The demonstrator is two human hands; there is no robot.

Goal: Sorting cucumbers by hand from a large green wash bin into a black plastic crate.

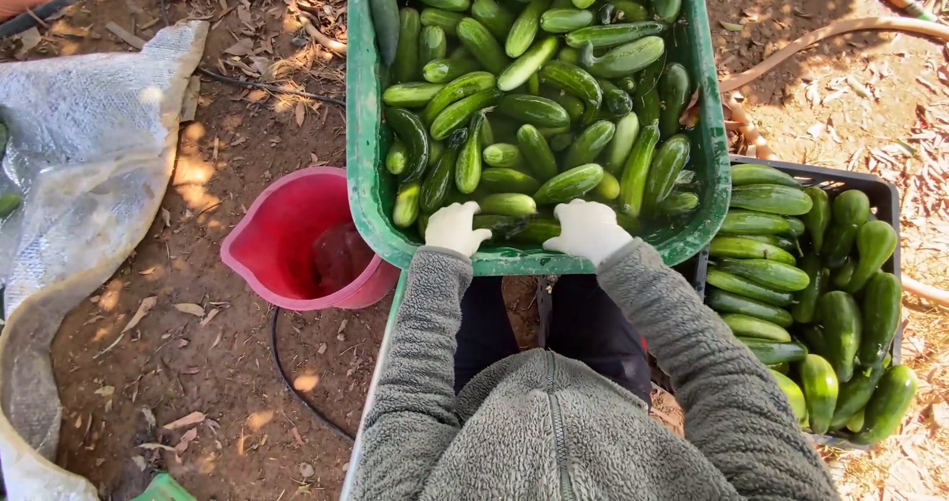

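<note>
While both gloved hands sit at the near end of the green tub (367,116), the left hand (455,227) is curled among the cucumbers (534,106) and the right hand (589,229) lies flatter on them; I cannot tell whether either has one gripped. Best practice, I judge: take one cucumber at a time, grip mid-length, lift clear of its neighbours so nothing rolls over the rim. The black crate (883,197) sits just right, already well filled, and the red bucket (267,234) just left, touching the tub's edge.
</note>
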